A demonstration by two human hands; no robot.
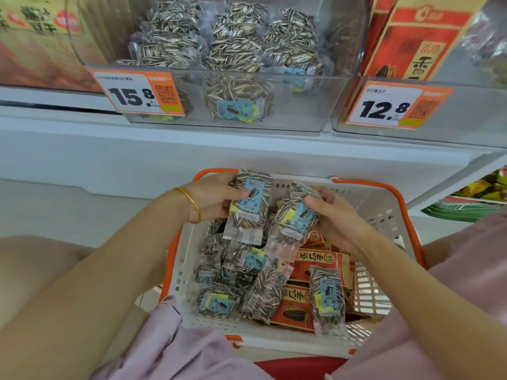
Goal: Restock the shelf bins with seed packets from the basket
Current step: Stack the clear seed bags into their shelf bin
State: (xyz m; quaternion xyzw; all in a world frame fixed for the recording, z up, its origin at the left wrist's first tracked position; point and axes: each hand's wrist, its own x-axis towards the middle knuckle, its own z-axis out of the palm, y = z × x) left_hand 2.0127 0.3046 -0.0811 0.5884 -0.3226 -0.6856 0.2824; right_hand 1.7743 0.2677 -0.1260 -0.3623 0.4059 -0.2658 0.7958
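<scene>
The left grip (214,197) and right grip (333,215) are holding two seed packets (251,209) (295,218), one each. Above the grips two price tags (137,93) (395,106) are hanging.

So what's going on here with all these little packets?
A person is restocking a shop shelf with sunflower seeds. The left hand holds one seed packet and the right hand holds a second packet, both just above the white basket. More see-through packets and some red packets lie in the basket. Neither held packet has gone up yet into the clear bin, which is already partly filled.
</scene>
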